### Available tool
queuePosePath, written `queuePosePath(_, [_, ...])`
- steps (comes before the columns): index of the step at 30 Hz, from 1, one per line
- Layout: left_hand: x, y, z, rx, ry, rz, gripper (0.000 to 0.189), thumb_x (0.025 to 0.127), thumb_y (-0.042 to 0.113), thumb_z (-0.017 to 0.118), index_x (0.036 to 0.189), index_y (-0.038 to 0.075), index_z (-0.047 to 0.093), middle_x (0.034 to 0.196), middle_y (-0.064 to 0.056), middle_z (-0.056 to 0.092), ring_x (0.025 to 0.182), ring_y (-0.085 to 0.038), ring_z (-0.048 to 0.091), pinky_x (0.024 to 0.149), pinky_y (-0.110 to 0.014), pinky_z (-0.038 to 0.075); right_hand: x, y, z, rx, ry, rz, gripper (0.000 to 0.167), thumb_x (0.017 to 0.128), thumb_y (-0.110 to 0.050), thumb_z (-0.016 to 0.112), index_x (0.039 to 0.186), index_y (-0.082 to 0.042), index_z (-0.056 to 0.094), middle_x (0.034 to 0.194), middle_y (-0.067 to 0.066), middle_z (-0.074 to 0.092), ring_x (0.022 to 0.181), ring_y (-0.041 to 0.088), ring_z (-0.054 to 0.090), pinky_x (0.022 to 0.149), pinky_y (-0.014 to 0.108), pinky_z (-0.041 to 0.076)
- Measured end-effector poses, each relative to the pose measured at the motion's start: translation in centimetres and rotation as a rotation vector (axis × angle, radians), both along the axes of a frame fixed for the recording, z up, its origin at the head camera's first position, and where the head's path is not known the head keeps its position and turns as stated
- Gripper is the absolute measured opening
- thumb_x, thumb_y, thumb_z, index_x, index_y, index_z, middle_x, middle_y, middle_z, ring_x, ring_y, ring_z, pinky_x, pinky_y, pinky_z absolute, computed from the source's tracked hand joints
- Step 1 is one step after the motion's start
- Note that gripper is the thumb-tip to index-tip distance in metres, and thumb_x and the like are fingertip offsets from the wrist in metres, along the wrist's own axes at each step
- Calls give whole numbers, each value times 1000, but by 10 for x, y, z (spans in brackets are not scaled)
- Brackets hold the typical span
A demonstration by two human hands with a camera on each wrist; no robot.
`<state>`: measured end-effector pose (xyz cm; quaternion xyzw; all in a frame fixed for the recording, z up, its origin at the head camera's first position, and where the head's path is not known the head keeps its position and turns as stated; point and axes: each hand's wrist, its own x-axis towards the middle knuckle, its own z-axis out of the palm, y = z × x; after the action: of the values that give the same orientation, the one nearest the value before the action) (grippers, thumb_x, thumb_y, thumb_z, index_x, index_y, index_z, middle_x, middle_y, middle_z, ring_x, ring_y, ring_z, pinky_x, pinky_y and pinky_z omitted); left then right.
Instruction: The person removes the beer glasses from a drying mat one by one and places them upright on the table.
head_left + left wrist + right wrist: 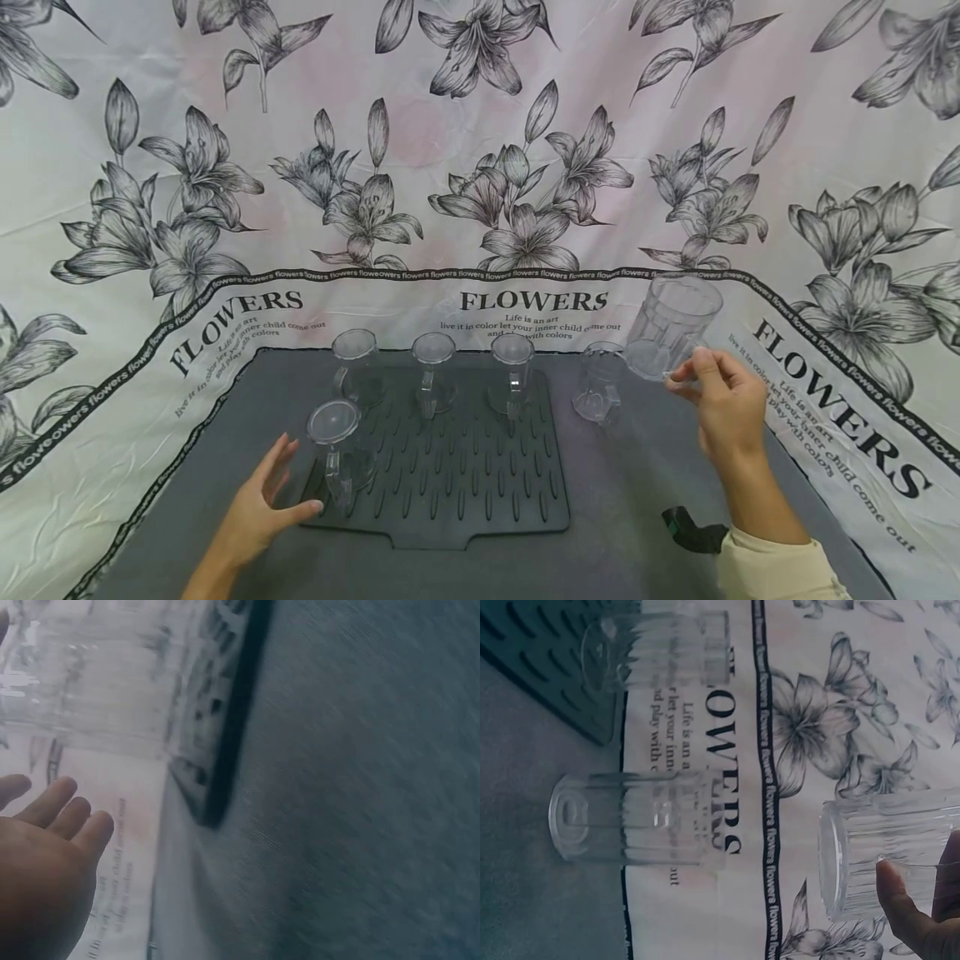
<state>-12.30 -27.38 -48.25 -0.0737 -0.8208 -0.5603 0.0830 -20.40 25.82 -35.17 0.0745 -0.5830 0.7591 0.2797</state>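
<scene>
At the right, my right hand [729,404] pinches a clear mug [675,317] low at its handle side and holds it raised, tilted, with its mouth up. Another clear mug [597,387] stands on the table just left of it, beside the mat. My left hand [258,504] has its fingers spread near a clear mug [335,423] at the front left of the dark ridged mat [450,492]. A gap shows between that hand and the mug. Along the mat's back edge stand three more clear mugs, a left one [355,346], a middle one [433,350] and a right one [513,352].
The grey table [600,550] is backed by a white cloth [420,242] printed with flowers and lettering. A dark curved object [693,531] shows beside the right sleeve [776,567]. The mat has a tab [429,540] at its front edge.
</scene>
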Motion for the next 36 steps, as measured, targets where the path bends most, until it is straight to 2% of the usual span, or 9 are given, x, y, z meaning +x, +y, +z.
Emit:
queuePosePath(2, [-1,-2,-4,-21,-52,6,105,80,4,78,154,3,5,153,-27,21,139,-41,19,103,-14,30,-4,3,-2,-15,0,-15,29,96,-7,60,80,18,58,71,14,59,66,21,62,64,33,58])
queuePosePath(4, [-2,-3,-9,-42,-93,12,106,80,6,79,154,0,3,153,-29,19,138,-47,18,108,-29,30,-8,6,-4,-23,-4,-27,29,96,-7,60,80,17,58,70,14,59,65,20,62,63,32,58])
queuePosePath(6, [-4,-5,-14,-58,-132,16,108,79,8,80,153,-2,2,152,-30,18,137,-49,17,108,-45,28,-12,10,-8,-22,-11,-38,28,96,-7,60,79,16,58,70,14,59,65,20,62,63,32,58])
queuePosePath(8, [-4,-6,-19,-61,-178,15,109,79,10,81,152,-4,1,152,-32,16,137,-50,15,107,-56,23,-15,13,-11,-23,-21,-43,28,96,-7,60,79,15,59,70,14,59,64,20,62,62,32,58])
queuePosePath(13, [-6,-8,-32,-79,-259,5,110,79,13,81,152,-6,1,153,-33,13,139,-49,11,108,-59,20,-25,24,-19,-28,-32,-49,27,96,-5,59,78,15,58,70,14,59,64,20,62,60,32,58])
queuePosePath(21, [-9,-5,-39,-270,-312,-2,116,75,26,84,149,-12,4,150,-38,8,136,-56,7,105,-67,14,-39,39,-41,-31,-57,-39,30,96,-4,59,77,18,56,67,14,60,62,21,63,57,32,57])
queuePosePath(25, [-12,-3,-42,-358,-323,21,116,73,34,85,147,-14,10,148,-40,14,134,-56,13,104,-67,19,-44,44,-56,-42,-105,-29,25,96,-5,59,78,14,59,68,12,60,62,21,63,59,32,58])
queuePosePath(28, [-14,-1,-42,-406,-327,50,115,72,38,86,147,-14,16,147,-39,20,133,-56,18,102,-67,23,-47,47,-65,-44,-123,-34,25,96,-6,60,81,15,59,68,12,60,63,21,63,59,33,58])
queuePosePath(36, [-12,1,-42,-463,-305,96,111,68,41,87,147,-10,26,144,-39,25,131,-56,23,100,-67,27,-57,56,-83,-50,-175,-62,29,95,-8,62,85,19,59,68,12,60,61,21,62,57,33,57])
